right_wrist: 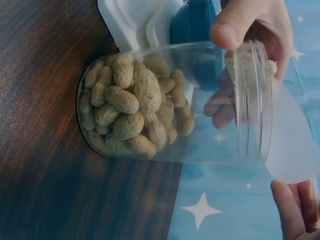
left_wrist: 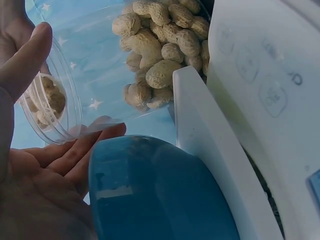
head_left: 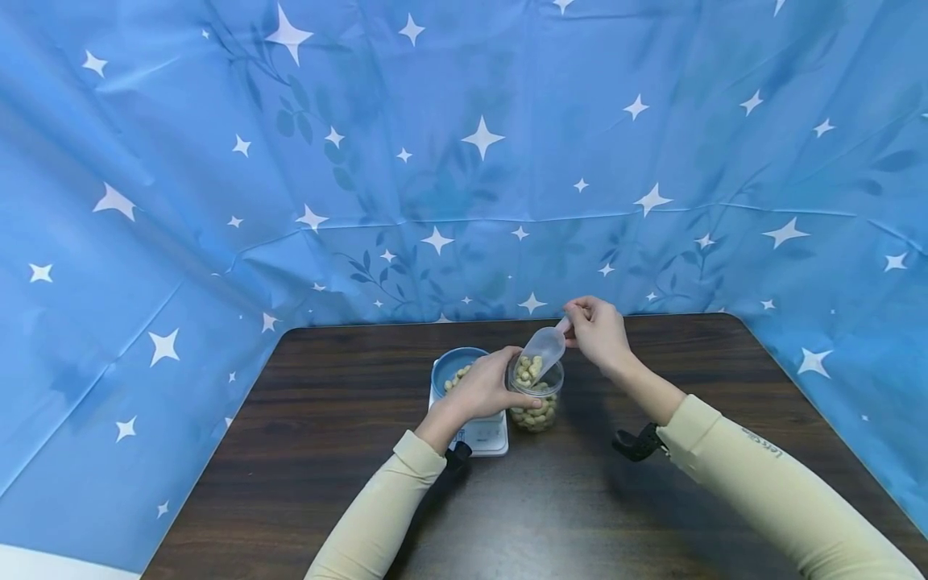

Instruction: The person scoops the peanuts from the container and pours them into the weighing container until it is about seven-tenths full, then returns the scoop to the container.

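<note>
A clear jar [right_wrist: 210,150] stands upright on the table, its lower part filled with peanuts [right_wrist: 127,105]. My left hand [head_left: 482,391] grips it near the mouth, thumb on one side and fingers around the other, as the right wrist view shows. My right hand [head_left: 599,332] pinches the handle of a translucent scoop [head_left: 548,345]. The scoop tilts down into the jar's mouth with several peanuts in it. Left of the jar, a blue bowl [left_wrist: 160,185] holding peanuts sits on a white kitchen scale [head_left: 489,439], partly hidden by my left hand.
The dark wooden table [head_left: 326,467] extends around these things. A blue curtain [head_left: 435,161] with white stars hangs behind its far edge. Black straps [head_left: 638,443] with wrist cameras hang below both forearms.
</note>
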Demonstrator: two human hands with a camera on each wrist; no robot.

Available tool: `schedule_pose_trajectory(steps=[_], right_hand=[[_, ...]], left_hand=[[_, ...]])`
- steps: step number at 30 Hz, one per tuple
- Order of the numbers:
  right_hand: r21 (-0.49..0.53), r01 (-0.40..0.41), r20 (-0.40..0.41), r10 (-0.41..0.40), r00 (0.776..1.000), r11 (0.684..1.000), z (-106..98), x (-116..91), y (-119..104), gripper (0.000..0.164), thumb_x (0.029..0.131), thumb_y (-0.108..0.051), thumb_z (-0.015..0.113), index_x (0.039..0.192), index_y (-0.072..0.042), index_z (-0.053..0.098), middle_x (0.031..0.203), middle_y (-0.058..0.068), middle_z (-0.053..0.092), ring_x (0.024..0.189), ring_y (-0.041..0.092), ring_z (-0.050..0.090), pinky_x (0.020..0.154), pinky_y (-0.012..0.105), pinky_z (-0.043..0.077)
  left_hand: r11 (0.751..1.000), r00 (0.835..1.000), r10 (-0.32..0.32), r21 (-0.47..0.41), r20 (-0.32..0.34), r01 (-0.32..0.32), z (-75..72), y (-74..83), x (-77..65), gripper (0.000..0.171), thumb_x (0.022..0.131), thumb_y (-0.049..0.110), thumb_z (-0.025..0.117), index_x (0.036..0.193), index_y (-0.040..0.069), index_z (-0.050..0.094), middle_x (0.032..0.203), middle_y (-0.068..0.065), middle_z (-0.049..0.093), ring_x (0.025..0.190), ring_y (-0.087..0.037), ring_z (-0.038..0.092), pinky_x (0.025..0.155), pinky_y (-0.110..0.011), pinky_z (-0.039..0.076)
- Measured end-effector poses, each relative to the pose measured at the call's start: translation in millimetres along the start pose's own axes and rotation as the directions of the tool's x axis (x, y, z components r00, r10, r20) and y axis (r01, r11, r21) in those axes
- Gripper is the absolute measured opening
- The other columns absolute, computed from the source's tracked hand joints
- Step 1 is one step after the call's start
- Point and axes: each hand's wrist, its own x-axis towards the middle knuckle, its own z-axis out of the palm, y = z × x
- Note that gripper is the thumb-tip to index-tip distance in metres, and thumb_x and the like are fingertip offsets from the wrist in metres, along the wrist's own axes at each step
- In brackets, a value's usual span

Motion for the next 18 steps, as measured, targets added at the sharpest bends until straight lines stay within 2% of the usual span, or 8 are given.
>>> schedule_pose_trajectory(steps=[4,10,18], right_hand=[[0.022,-0.024,0.008,0.024,1.0,0.999,0.1,1.0,2.7,0.035,0.111,-0.018,0.048,0.126,0.013,0.059,0.092,0.022,0.071,0.073,0.014,0.07,0.069,0.029,0.06],[0.025,-0.043,0.04,0.042,0.998,0.999,2.1,-0.6,3.7,0.037,0.111,-0.019,0.048,0.128,0.013,0.058,0.093,0.021,0.071,0.077,0.018,0.071,0.073,0.037,0.06],[0.096,-0.138,0.025,0.136,0.99,0.986,-3.9,0.6,3.7,0.04,0.111,-0.018,0.047,0.134,0.014,0.054,0.094,0.02,0.071,0.074,0.011,0.069,0.071,0.028,0.06]], left_hand=[[1.0,1.0,0.0,-0.005,-0.004,0.0,-0.5,0.3,-0.5,0.086,0.083,0.047,0.086,0.15,0.008,0.048,0.132,-0.005,0.063,0.113,-0.017,0.063,0.091,-0.035,0.053],[1.0,1.0,-0.002,0.0,-0.004,0.002,-0.2,-0.5,-0.4,0.087,0.082,0.048,0.086,0.15,0.009,0.048,0.132,-0.004,0.063,0.113,-0.017,0.063,0.091,-0.035,0.053],[1.0,1.0,0.003,-0.002,-0.003,-0.003,0.4,-2.0,0.2,0.087,0.082,0.05,0.086,0.15,0.01,0.048,0.131,-0.004,0.063,0.114,-0.017,0.062,0.092,-0.035,0.052]])
